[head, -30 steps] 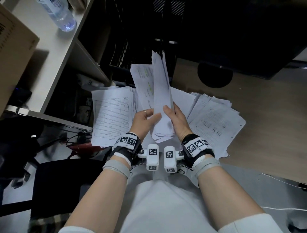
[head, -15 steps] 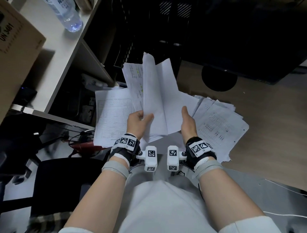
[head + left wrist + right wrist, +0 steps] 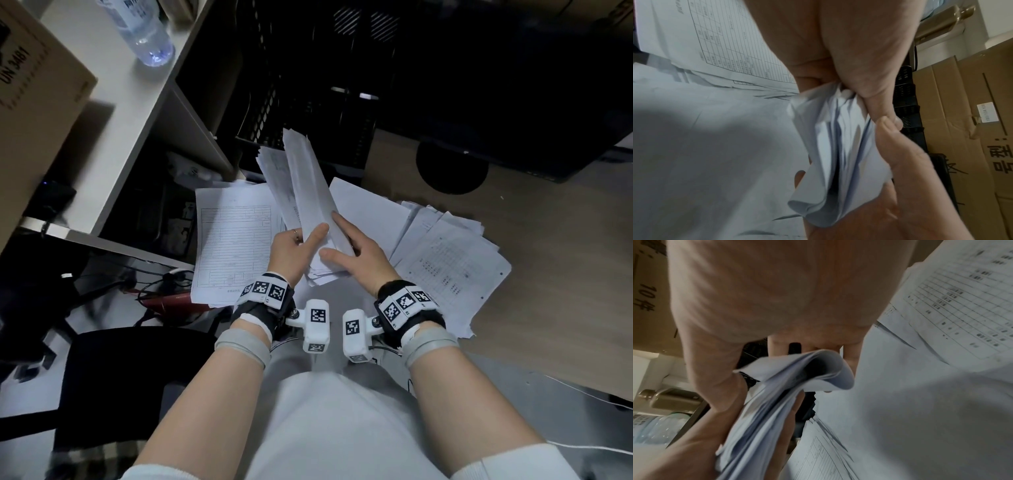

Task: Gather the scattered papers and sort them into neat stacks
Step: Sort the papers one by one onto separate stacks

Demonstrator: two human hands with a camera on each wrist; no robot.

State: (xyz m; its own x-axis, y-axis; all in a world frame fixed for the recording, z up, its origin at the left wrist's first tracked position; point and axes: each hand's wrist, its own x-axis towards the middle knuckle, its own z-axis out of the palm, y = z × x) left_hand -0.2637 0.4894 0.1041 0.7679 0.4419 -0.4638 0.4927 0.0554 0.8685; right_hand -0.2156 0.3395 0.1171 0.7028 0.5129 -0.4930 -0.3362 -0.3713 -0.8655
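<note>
Both-hand grip (image 3: pixel 317 246) (low) on sheaf (image 3: pixel 308 185)

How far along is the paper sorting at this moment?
Done: one fairly squared pile of forms lies on the left. In hand: the left hand and right hand grip a bundle of sheets. Left: the fanned, uneven papers on the right.

The bent sheaf of white paper sheets (image 3: pixel 310 192) shows faint grey print. The flat white form sheet (image 3: pixel 233 240) carries a black ruled grid, and the fanned white table sheets (image 3: pixel 452 267) bear small black entries. The desk top (image 3: pixel 565 240) is tan wood grain. The wrist bands (image 3: pixel 265 291) are black with black-and-white square markers. The clear plastic bottle (image 3: pixel 140 31) has a bluish tint.
</note>
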